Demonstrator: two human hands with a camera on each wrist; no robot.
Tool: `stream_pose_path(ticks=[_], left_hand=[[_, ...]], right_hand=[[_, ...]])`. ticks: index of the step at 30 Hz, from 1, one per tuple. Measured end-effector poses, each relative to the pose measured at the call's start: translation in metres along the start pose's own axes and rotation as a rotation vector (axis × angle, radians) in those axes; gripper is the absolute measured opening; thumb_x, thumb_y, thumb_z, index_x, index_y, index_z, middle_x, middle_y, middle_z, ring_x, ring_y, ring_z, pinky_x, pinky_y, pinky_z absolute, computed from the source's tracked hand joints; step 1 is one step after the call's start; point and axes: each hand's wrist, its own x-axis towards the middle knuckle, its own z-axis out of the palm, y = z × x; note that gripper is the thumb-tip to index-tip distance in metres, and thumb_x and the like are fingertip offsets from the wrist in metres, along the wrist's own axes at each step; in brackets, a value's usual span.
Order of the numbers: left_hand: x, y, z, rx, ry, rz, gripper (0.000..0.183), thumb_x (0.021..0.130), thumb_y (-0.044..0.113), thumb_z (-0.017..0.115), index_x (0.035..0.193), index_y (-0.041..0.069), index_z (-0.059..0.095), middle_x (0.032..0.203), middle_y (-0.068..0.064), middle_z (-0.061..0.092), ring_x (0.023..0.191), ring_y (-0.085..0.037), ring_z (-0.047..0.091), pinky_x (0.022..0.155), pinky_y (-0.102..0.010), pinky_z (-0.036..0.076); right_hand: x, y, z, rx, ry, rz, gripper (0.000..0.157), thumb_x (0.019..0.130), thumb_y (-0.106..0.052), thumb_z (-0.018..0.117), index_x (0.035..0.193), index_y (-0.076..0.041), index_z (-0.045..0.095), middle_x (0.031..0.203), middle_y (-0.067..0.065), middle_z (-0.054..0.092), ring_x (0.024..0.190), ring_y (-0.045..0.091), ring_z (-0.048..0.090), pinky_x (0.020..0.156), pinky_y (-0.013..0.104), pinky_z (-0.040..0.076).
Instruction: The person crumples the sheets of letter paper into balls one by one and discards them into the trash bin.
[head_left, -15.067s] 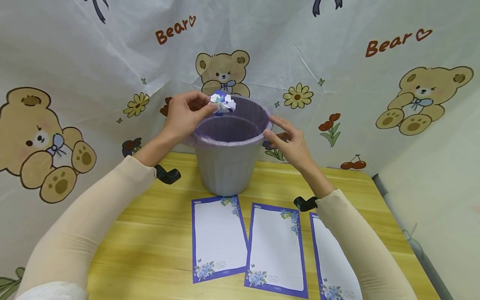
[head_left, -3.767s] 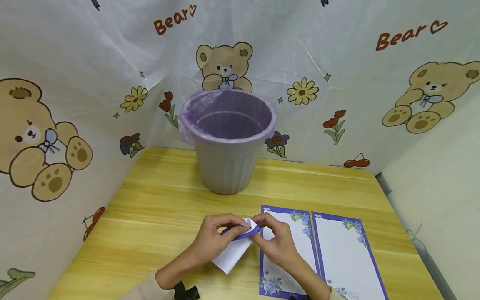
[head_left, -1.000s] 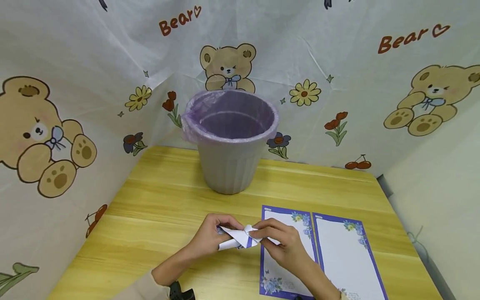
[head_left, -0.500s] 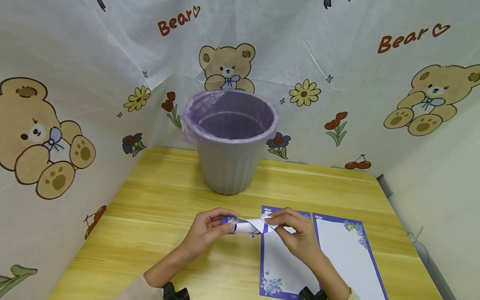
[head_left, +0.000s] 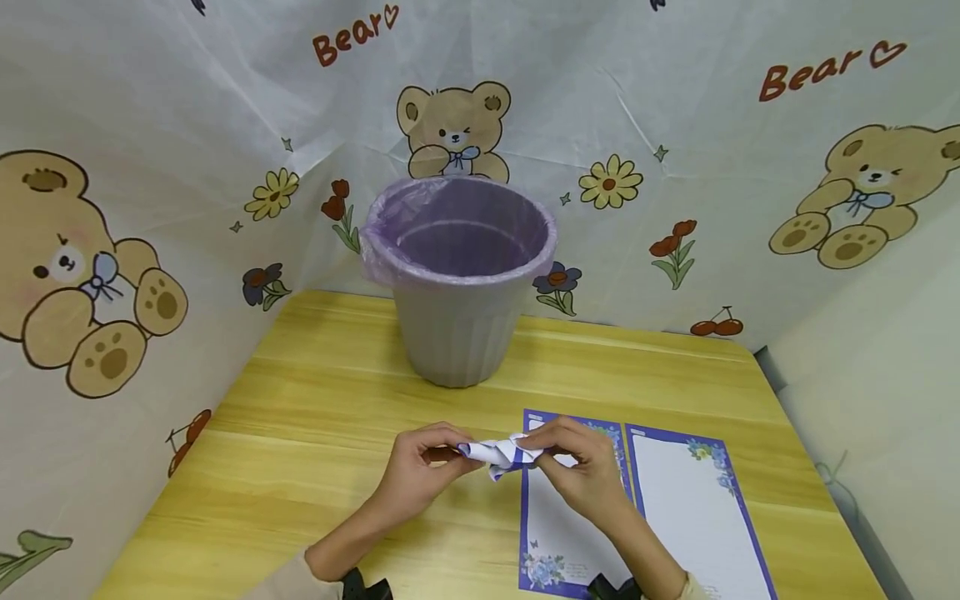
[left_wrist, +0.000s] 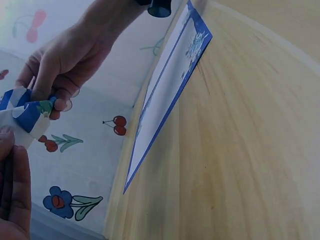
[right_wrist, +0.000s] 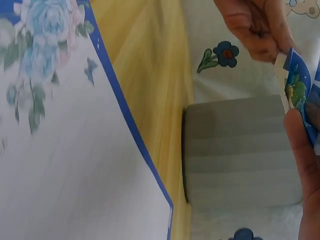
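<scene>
Both hands hold a crumpled, twisted sheet of paper (head_left: 497,452) above the table, white with purple-blue border parts showing. My left hand (head_left: 416,467) pinches its left end between thumb and fingers. At the other end, my right hand (head_left: 585,467) grips it with curled fingers. The left wrist view shows the bunched paper (left_wrist: 30,120) between the two hands, its blue edge folded outward. In the right wrist view, part of the paper (right_wrist: 296,85) with a printed green leaf shows by the fingertips. A flat flower-bordered sheet (head_left: 573,533) lies below my right hand.
Another bordered sheet (head_left: 693,517) lies to the right of the first on the wooden table (head_left: 300,442). A grey bin (head_left: 457,333) with a purple liner bag (head_left: 386,242) stands at the back. Behind it hangs a bear-print cloth (head_left: 675,108).
Earlier, my left hand held a crumpled paper ball over the bin, and three flat sheets lay below. Two lie there now. The paper in my hands went from folded to rolled, then twisted and crumpled.
</scene>
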Motion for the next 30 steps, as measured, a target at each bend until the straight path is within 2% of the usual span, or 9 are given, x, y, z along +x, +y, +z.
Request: stream_pose_path(ticks=[2, 7, 12, 14, 17, 21, 25, 27, 30], left_hand=[[-0.001, -0.001, 0.002, 0.032, 0.003, 0.031, 0.007, 0.094, 0.002, 0.081, 0.1, 0.006, 0.081, 0.101, -0.017, 0.079, 0.096, -0.008, 0.077, 0.079, -0.033, 0.069], [-0.002, -0.004, 0.006, 0.086, -0.043, 0.047, 0.003, 0.095, 0.01, 0.083, 0.097, 0.008, 0.081, 0.096, -0.011, 0.079, 0.091, -0.004, 0.073, 0.079, -0.031, 0.067], [-0.001, -0.004, 0.01, 0.165, -0.102, 0.104, 0.003, 0.096, 0.01, 0.082, 0.098, 0.011, 0.082, 0.093, -0.005, 0.078, 0.086, -0.004, 0.071, 0.076, -0.028, 0.065], [0.001, -0.001, 0.011, 0.197, -0.109, 0.107, 0.004, 0.097, 0.012, 0.081, 0.1, 0.015, 0.082, 0.093, -0.002, 0.077, 0.084, -0.005, 0.07, 0.075, -0.027, 0.065], [0.008, 0.003, 0.013, 0.208, -0.11, 0.029, 0.004, 0.098, 0.019, 0.081, 0.102, 0.02, 0.081, 0.093, 0.0, 0.074, 0.083, -0.008, 0.071, 0.075, -0.027, 0.064], [0.016, 0.008, 0.01, 0.147, -0.11, -0.17, 0.019, 0.093, 0.025, 0.087, 0.107, 0.022, 0.075, 0.107, -0.005, 0.072, 0.095, -0.015, 0.07, 0.082, -0.028, 0.064], [0.018, 0.01, 0.003, 0.06, -0.186, -0.331, 0.031, 0.095, 0.025, 0.086, 0.122, 0.019, 0.073, 0.124, -0.01, 0.073, 0.105, -0.014, 0.071, 0.092, -0.027, 0.064], [0.018, 0.009, 0.001, 0.043, -0.237, -0.371, 0.032, 0.097, 0.026, 0.083, 0.126, 0.016, 0.075, 0.123, -0.012, 0.076, 0.103, -0.014, 0.074, 0.092, -0.027, 0.064], [0.017, 0.008, 0.001, 0.036, -0.275, -0.398, 0.029, 0.097, 0.026, 0.083, 0.122, 0.012, 0.078, 0.113, -0.009, 0.079, 0.096, -0.011, 0.074, 0.088, -0.027, 0.065]], right_hand=[[-0.001, 0.001, 0.002, 0.023, -0.01, 0.036, 0.038, 0.083, 0.025, 0.075, 0.101, -0.007, 0.082, 0.095, 0.012, 0.08, 0.091, 0.015, 0.078, 0.07, 0.023, 0.066], [-0.007, 0.002, 0.003, 0.029, -0.024, 0.121, 0.039, 0.083, 0.025, 0.075, 0.098, -0.011, 0.082, 0.094, 0.012, 0.08, 0.091, 0.011, 0.078, 0.067, 0.023, 0.066], [-0.012, 0.001, 0.013, 0.019, -0.073, 0.134, 0.039, 0.084, 0.024, 0.074, 0.098, -0.011, 0.082, 0.095, 0.01, 0.081, 0.087, 0.015, 0.079, 0.066, 0.022, 0.065], [-0.013, 0.001, 0.018, 0.019, -0.084, 0.141, 0.037, 0.086, 0.023, 0.073, 0.098, -0.012, 0.082, 0.095, 0.009, 0.08, 0.084, 0.015, 0.079, 0.065, 0.022, 0.065], [-0.015, 0.0, 0.022, 0.01, -0.053, 0.145, 0.038, 0.085, 0.024, 0.072, 0.095, -0.011, 0.081, 0.093, 0.009, 0.08, 0.081, 0.011, 0.078, 0.063, 0.023, 0.065], [-0.018, -0.002, 0.02, 0.006, 0.006, 0.121, 0.043, 0.079, 0.028, 0.072, 0.097, -0.011, 0.082, 0.092, 0.009, 0.08, 0.083, 0.008, 0.077, 0.063, 0.023, 0.065], [-0.017, -0.003, 0.02, 0.017, -0.006, 0.074, 0.045, 0.08, 0.027, 0.074, 0.105, -0.01, 0.082, 0.095, 0.01, 0.08, 0.086, 0.01, 0.078, 0.067, 0.023, 0.066], [-0.016, -0.004, 0.021, 0.0, -0.007, 0.079, 0.046, 0.081, 0.025, 0.075, 0.111, -0.009, 0.08, 0.098, 0.01, 0.081, 0.088, 0.009, 0.078, 0.068, 0.022, 0.065], [-0.017, -0.005, 0.023, -0.02, -0.002, 0.109, 0.044, 0.081, 0.024, 0.075, 0.111, -0.008, 0.077, 0.098, 0.012, 0.081, 0.087, 0.008, 0.079, 0.067, 0.021, 0.065]])
